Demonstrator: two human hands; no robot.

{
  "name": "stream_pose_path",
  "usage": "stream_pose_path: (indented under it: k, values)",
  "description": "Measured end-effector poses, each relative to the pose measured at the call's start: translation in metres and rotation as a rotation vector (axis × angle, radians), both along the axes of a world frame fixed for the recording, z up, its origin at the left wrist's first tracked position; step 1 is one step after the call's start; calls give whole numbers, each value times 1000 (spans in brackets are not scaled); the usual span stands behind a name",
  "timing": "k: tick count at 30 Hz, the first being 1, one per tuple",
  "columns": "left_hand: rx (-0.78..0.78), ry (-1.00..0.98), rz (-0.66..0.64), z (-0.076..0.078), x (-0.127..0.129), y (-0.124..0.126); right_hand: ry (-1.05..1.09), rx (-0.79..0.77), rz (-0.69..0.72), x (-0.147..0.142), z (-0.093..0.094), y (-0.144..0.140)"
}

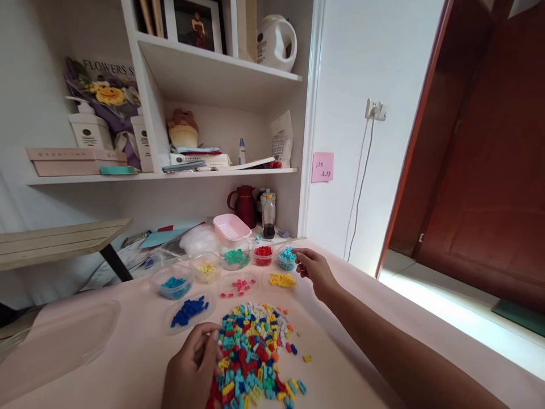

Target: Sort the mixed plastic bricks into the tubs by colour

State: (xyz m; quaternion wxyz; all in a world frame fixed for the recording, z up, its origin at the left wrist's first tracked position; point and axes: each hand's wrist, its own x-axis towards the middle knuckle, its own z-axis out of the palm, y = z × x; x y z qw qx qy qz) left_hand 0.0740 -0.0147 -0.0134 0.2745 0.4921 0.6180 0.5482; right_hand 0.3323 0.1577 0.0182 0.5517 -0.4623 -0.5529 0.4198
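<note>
R fingers (pixel 300 257) loosely curled, tips at rim of cup (pixel 287 259) w/ light-blue bricks; can't tell if a brick is pinched. R hand (pixel 314 270) reaches away from body toward far row, arm running diagonally from lower R. L hand (pixel 192 366) at near-L edge of pile (pixel 255 355), fingers bent together on bricks there; grip on any single piece can't be told.

Pile: mixed red/yellow/blue/teal/white bricks on pink table (pixel 128 352), long axis approx near-to-far, widening toward body. A few strays just R of it.

Beyond pile, well apart from L hand: lid w/ dark blue (pixel 189 311), cup w/ blue (pixel 174 284), cup w/ yellow (pixel 206 268), cup w/ green (pixel 235 258), cup w/ red (pixel 263 253), lid w/ pink (pixel 237 285), lid w/ yellow (pixel 281 279). Yellow lid lies between pile and R hand's cup.

Pink tub (pixel 231 226) behind green cup. Clear tray (pixel 55 341) far L. Nothing blocks R hand.
</note>
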Motion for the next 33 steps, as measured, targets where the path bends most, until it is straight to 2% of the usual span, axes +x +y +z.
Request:
stream_pose_path:
  k: [2,6,15,21,26,33]
  values:
    - [40,4,42,1,2,-1,-13,-42,133,3,-3,-20]
    - [30,80,21,4,3,-2,-170,-123,498,12,-1,-43]
    - [34,203,39,7,5,-5,-568,-45,968,24,20,-65]
    - [18,226,49,5,7,-9,-716,169,1091,18,28,-92]
    - [25,242,55,8,10,-10,-879,391,1032,13,24,-99]
    - [7,254,50,9,13,-11,-1028,387,1034,6,12,-99]
